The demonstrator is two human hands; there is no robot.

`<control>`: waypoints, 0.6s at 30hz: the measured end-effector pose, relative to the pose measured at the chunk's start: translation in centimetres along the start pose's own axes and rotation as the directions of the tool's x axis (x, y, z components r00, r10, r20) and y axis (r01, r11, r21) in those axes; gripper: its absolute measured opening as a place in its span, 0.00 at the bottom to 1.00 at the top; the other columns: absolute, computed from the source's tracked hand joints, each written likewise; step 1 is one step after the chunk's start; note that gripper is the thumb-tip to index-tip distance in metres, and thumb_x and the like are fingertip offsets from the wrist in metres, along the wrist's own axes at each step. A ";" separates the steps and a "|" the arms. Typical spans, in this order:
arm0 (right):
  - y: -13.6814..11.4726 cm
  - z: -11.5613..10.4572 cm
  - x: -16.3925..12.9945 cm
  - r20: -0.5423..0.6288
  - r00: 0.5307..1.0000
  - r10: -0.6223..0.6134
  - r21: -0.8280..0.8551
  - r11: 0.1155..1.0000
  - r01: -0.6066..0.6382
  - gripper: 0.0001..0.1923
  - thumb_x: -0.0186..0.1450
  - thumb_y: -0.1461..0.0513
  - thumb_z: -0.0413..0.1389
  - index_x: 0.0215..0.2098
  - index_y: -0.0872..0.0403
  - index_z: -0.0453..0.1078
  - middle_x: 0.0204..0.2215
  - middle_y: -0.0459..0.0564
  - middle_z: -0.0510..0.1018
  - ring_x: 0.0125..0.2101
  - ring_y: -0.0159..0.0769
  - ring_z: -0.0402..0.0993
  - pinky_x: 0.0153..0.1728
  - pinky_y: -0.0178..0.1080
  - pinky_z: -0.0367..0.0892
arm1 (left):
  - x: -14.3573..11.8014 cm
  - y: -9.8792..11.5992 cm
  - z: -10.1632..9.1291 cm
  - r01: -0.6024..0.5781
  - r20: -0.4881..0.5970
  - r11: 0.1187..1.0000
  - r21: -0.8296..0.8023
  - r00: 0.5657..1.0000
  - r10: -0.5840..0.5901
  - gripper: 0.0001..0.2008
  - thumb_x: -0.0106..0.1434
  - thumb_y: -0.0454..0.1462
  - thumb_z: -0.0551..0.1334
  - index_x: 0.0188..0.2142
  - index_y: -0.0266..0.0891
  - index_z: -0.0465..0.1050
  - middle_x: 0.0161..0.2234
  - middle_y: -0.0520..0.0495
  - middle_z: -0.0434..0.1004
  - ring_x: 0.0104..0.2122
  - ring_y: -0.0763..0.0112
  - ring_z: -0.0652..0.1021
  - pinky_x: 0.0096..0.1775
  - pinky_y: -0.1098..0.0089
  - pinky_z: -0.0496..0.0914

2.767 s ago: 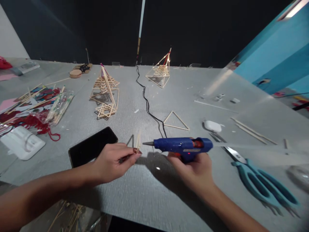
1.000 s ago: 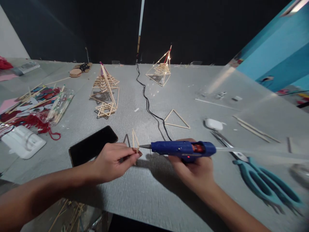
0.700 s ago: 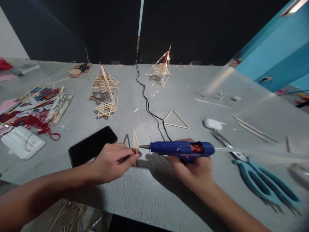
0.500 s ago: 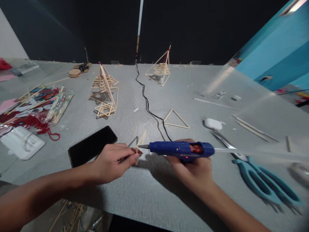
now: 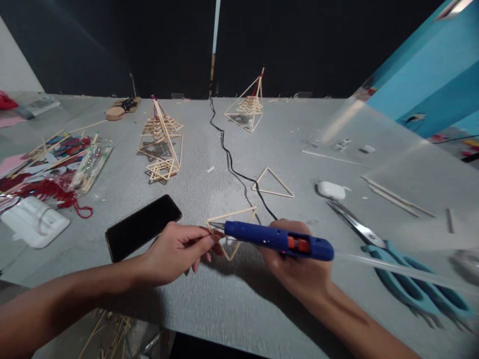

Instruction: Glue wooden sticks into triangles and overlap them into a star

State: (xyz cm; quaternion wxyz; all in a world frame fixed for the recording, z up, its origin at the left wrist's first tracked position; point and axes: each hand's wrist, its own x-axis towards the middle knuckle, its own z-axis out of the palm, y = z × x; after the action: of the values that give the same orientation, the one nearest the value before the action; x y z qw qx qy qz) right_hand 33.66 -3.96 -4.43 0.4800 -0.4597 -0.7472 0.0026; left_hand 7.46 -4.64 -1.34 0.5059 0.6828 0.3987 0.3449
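Between the thumb and fingers of my left hand (image 5: 183,249) is a small triangle of thin wooden sticks (image 5: 232,215), tilted above the table. My right hand (image 5: 297,264) is wrapped round a blue hot glue gun (image 5: 262,236), with a clear glue stick (image 5: 389,267) reaching out of its back end. The gun's metal nozzle (image 5: 218,226) points left and is at or very close to the triangle's upper left corner; whether it touches I cannot tell. Farther back, a second stick triangle (image 5: 276,191) lies flat on the table, partly under the black cord (image 5: 239,175).
A phone (image 5: 144,227) lies left of my hand. Two stick pyramids (image 5: 168,130) (image 5: 258,107) stand behind. Teal-handled scissors (image 5: 396,274), a white earbud case (image 5: 331,190) and loose sticks (image 5: 396,197) are on the right. Red yarn (image 5: 52,192) and craft scraps lie left.
The triangle in my left hand has turned from nearly edge-on to showing its open face. The glue gun has tilted, its back end lower, and its nozzle has shifted slightly left.
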 end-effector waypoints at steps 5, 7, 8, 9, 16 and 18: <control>-0.1 -0.1 0.1 -0.002 1.000 -0.020 -0.035 0.999 0.020 0.03 0.67 0.62 0.60 0.36 0.46 0.71 0.22 0.39 0.77 0.17 0.32 0.72 0.19 0.36 0.65 | 0.1 -0.1 0.3 0.092 0.053 0.985 -0.146 0.995 -0.085 0.19 0.78 0.45 0.62 0.37 0.34 0.85 0.32 0.42 0.87 0.18 0.79 0.76 0.21 0.79 0.72; -0.1 -0.2 0.2 0.013 0.999 -0.035 -0.036 0.999 0.035 0.05 0.67 0.63 0.60 0.33 0.46 0.71 0.21 0.40 0.77 0.16 0.32 0.71 0.18 0.36 0.64 | 0.1 -0.2 0.4 0.114 0.067 0.976 -0.186 0.992 -0.103 0.19 0.77 0.45 0.63 0.37 0.34 0.85 0.34 0.41 0.88 0.19 0.79 0.77 0.21 0.79 0.73; -0.1 -0.3 0.3 0.021 0.999 -0.047 -0.038 0.998 0.048 0.06 0.66 0.63 0.60 0.32 0.46 0.71 0.20 0.40 0.76 0.15 0.31 0.70 0.17 0.36 0.63 | 0.1 -0.2 0.4 0.122 0.071 0.972 -0.202 0.991 -0.109 0.19 0.77 0.45 0.63 0.37 0.34 0.85 0.34 0.41 0.88 0.19 0.79 0.77 0.21 0.79 0.73; -0.2 -0.3 0.4 0.028 0.998 -0.059 -0.042 0.997 0.060 0.07 0.66 0.63 0.60 0.31 0.46 0.70 0.20 0.40 0.76 0.15 0.31 0.68 0.17 0.37 0.61 | 0.1 -0.1 0.4 0.128 0.074 0.969 -0.213 0.991 -0.114 0.19 0.77 0.46 0.63 0.37 0.34 0.85 0.34 0.41 0.88 0.19 0.79 0.77 0.21 0.79 0.73; -0.3 -0.3 0.3 0.053 0.997 -0.059 -0.066 0.996 0.062 0.09 0.68 0.62 0.60 0.29 0.46 0.70 0.19 0.39 0.75 0.13 0.31 0.67 0.16 0.37 0.60 | 0.1 0.0 0.3 0.153 0.096 0.957 -0.248 0.987 -0.133 0.19 0.78 0.45 0.64 0.38 0.34 0.86 0.32 0.42 0.87 0.18 0.80 0.77 0.21 0.81 0.71; -0.1 -0.3 0.0 0.052 0.998 -0.032 -0.076 0.996 0.036 0.07 0.68 0.61 0.59 0.30 0.46 0.71 0.20 0.41 0.76 0.14 0.32 0.68 0.16 0.37 0.61 | 0.1 0.1 0.3 0.151 0.099 0.953 -0.261 0.987 -0.129 0.18 0.78 0.45 0.64 0.38 0.34 0.85 0.33 0.41 0.88 0.19 0.80 0.77 0.21 0.80 0.72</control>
State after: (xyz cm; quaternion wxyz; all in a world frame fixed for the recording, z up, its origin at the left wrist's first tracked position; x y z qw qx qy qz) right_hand 33.80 -4.13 -4.21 0.4426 -0.4647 -0.7666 -0.0226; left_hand 7.78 -4.73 -1.34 0.6324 0.5914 0.3751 0.3312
